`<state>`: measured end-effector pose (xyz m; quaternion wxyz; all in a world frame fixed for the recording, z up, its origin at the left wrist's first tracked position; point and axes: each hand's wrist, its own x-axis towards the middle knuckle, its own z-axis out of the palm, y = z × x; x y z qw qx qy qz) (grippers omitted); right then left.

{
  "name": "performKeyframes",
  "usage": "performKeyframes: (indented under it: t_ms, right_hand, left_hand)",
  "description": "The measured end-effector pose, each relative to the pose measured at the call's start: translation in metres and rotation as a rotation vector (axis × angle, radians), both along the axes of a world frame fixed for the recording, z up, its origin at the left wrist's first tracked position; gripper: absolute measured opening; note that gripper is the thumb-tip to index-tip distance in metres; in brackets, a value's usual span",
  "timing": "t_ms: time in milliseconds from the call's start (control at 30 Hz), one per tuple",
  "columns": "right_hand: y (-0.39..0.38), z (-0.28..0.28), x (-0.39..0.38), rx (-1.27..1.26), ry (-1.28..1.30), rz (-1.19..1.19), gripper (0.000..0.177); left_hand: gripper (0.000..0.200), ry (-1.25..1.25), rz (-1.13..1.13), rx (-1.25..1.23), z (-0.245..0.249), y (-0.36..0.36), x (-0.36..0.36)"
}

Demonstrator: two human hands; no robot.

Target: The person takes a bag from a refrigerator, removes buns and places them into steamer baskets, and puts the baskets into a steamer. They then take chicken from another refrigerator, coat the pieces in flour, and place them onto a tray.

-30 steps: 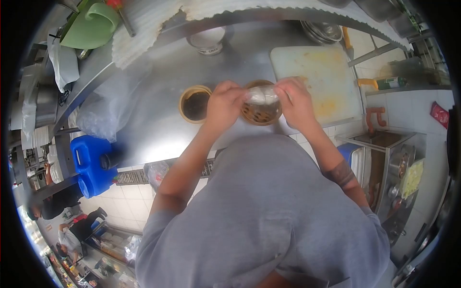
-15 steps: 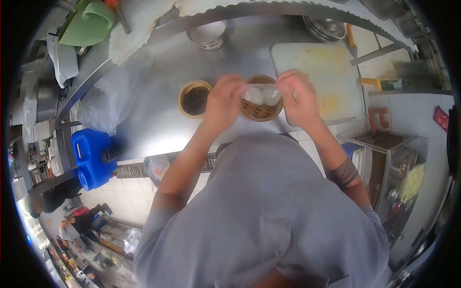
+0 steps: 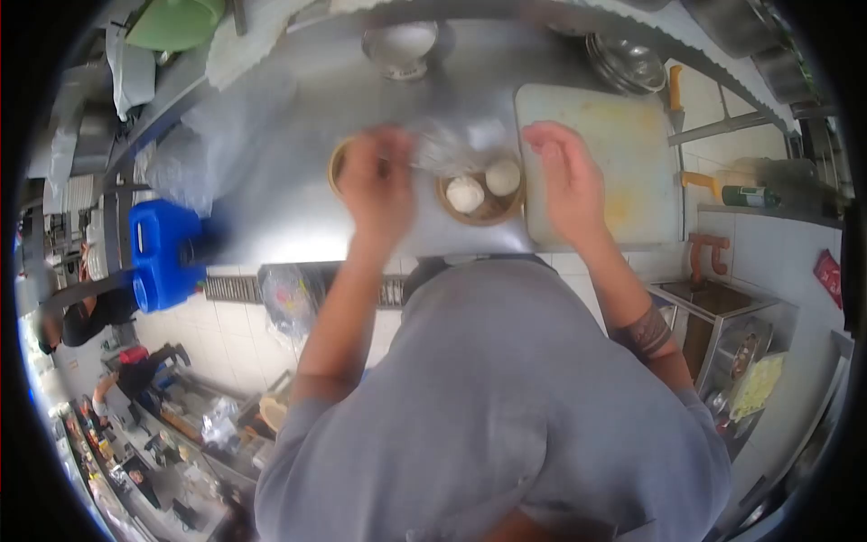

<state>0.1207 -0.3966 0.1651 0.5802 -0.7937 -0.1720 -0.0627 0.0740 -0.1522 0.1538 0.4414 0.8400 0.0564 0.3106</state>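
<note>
Two round white buns, one (image 3: 465, 193) on the left and one (image 3: 502, 177) on the right, sit in a small bamboo steamer (image 3: 486, 219). My left hand (image 3: 381, 185) is left of the steamer, smeared by motion, its fingers closed on a clear plastic bag (image 3: 449, 152). The bag trails rightward over the steamer's far side. To the right of the buns, my right hand (image 3: 571, 181) is open with nothing in it, fingers stretched out above the cutting board's near-left part. A second round bamboo steamer (image 3: 336, 170) is mostly hidden behind my left hand.
A white cutting board (image 3: 623, 172) lies at the right of the steel counter (image 3: 280, 199). Metal bowls (image 3: 637, 65) and a labelled white-and-metal bowl (image 3: 400, 50) stand farther back. A blue jug (image 3: 163, 256) is at the left edge. Other people (image 3: 135, 375) are at far lower left.
Both hands held the plastic bag over the steamer. Now the buns rest uncovered in it; my left hand has drawn the bag left, and my right hand has let go and moved slightly right.
</note>
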Motion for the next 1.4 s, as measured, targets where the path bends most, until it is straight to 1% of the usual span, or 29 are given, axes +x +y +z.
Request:
performKeyframes:
  t_ms: [33, 67, 100, 167, 200, 333, 367, 400, 433, 567, 600, 633, 667, 700, 767, 800, 833, 900, 933, 1000, 1033, 1100, 1167, 1200, 1233, 1267, 1300, 1333, 1400]
  right_hand:
    - [-0.006, -0.008, -0.005, 0.024, 0.122, -0.029, 0.021]
    - [-0.013, -0.02, -0.001, -0.206, 0.146, 0.038, 0.028]
    - [-0.015, -0.038, 0.003, -0.204, 0.141, 0.061, 0.028]
    - [-0.013, -0.076, 0.011, -0.517, -0.058, 0.362, 0.041]
    - [-0.011, -0.084, 0.014, -0.658, -0.116, 0.448, 0.051]
    - [-0.003, -0.096, 0.022, -0.797, -0.011, 0.638, 0.057]
    - [-0.003, -0.102, 0.019, -0.767, 0.054, 0.513, 0.061]
    - [0.001, -0.107, 0.015, -0.727, 0.117, 0.397, 0.065]
    - [0.003, -0.108, 0.011, -0.721, 0.043, 0.397, 0.069]
    - [0.024, -0.079, -0.021, -0.703, -0.022, 0.281, 0.071]
    - [0.031, -0.073, -0.029, -0.725, -0.024, 0.216, 0.069]
    - [0.039, -0.07, -0.036, -0.73, -0.031, 0.215, 0.069]
    - [0.048, -0.068, -0.045, -0.731, 0.036, 0.147, 0.062]
    - [0.058, -0.068, -0.055, -0.733, 0.103, 0.077, 0.056]
    - [0.08, -0.076, -0.081, -0.731, 0.157, 0.028, 0.051]
    - [0.093, -0.08, -0.097, -0.725, 0.208, -0.011, 0.046]
    - [0.114, -0.079, -0.117, -0.753, 0.211, -0.012, 0.046]
    - [0.154, -0.073, -0.16, -0.778, 0.169, 0.022, 0.042]
    - [0.163, -0.074, -0.177, -0.852, 0.146, 0.1, 0.041]
    - [0.177, -0.069, -0.211, -0.929, 0.206, 0.149, 0.041]
    - [0.186, -0.069, -0.226, -0.972, 0.26, 0.202, 0.042]
    - [0.193, -0.073, -0.251, -0.975, 0.328, 0.196, 0.039]
    - [0.183, -0.085, -0.27, -0.968, 0.433, 0.21, 0.033]
    - [0.184, -0.088, -0.277, -0.938, 0.468, 0.202, 0.025]
    - [0.176, -0.093, -0.282, -0.948, 0.466, 0.207, 0.025]
    - [0.167, -0.101, -0.286, -0.933, 0.463, 0.257, 0.019]
    - [0.168, -0.103, -0.289, -0.909, 0.46, 0.299, 0.013]
    - [0.166, -0.103, -0.292, -0.904, 0.484, 0.266, 0.009]
    - [0.14, -0.115, -0.298, -0.898, 0.453, 0.222, 0.01]
  left_hand:
    - [0.006, -0.044, 0.046, -0.081, 0.002, 0.011, -0.002]
    - [0.009, -0.053, 0.128, 0.004, 0.01, 0.024, -0.008]
    - [0.011, -0.08, 0.159, -0.032, 0.003, 0.043, -0.013]
    - [0.016, -0.028, 0.232, -0.198, -0.012, 0.077, -0.038]
    - [0.017, 0.023, 0.293, -0.198, -0.013, 0.089, -0.055]
    - [0.018, 0.215, 0.522, -0.195, -0.022, 0.127, -0.151]
    - [0.018, 0.212, 0.579, -0.188, -0.032, 0.133, -0.176]
    - [0.02, 0.285, 0.728, -0.035, -0.039, 0.143, -0.204]
    - [0.021, 0.364, 0.875, 0.12, -0.049, 0.156, -0.235]
    - [0.025, 0.468, 1.246, -0.017, -0.102, 0.233, -0.343]
    - [0.025, 0.462, 1.253, -0.024, -0.131, 0.268, -0.377]
    - [0.03, 0.588, 1.249, -0.17, -0.166, 0.31, -0.414]
    - [0.034, 0.718, 1.23, -0.317, -0.198, 0.342, -0.437]
    - [0.034, 0.72, 1.221, -0.327, -0.228, 0.365, -0.448]
    - [0.051, 0.912, 1.233, 0.05, -0.274, 0.413, -0.456]
    - [0.067, 0.945, 1.168, -0.053, -0.274, 0.423, -0.444]
    - [0.067, 0.964, 1.157, -0.073, -0.287, 0.438, -0.443]
    - [0.082, 1.163, 0.817, 0.151, -0.318, 0.466, -0.44]
    - [0.082, 1.17, 0.801, 0.129, -0.344, 0.48, -0.439]
    - [0.088, 1.333, 0.502, 0.198, -0.4, 0.493, -0.439]
    - [0.088, 1.337, 0.478, 0.183, -0.435, 0.503, -0.439]
    - [0.094, 1.381, 0.183, -0.341, -0.502, 0.511, -0.442]
    - [0.086, 1.292, 0.21, -0.358, -0.534, 0.504, -0.443]
    - [0.082, 1.184, 0.276, -0.302, -0.531, 0.503, -0.438]
    - [0.078, 1.075, 0.347, -0.242, -0.518, 0.505, -0.433]
    - [0.067, 0.999, 0.498, -0.009, -0.474, 0.495, -0.421]
    - [0.067, 0.993, 0.499, -0.001, -0.467, 0.494, -0.426]
    - [0.066, 0.872, 0.583, 0.03, -0.457, 0.499, -0.423]
    - [0.061, 0.699, 0.691, 0.065, -0.433, 0.503, -0.413]
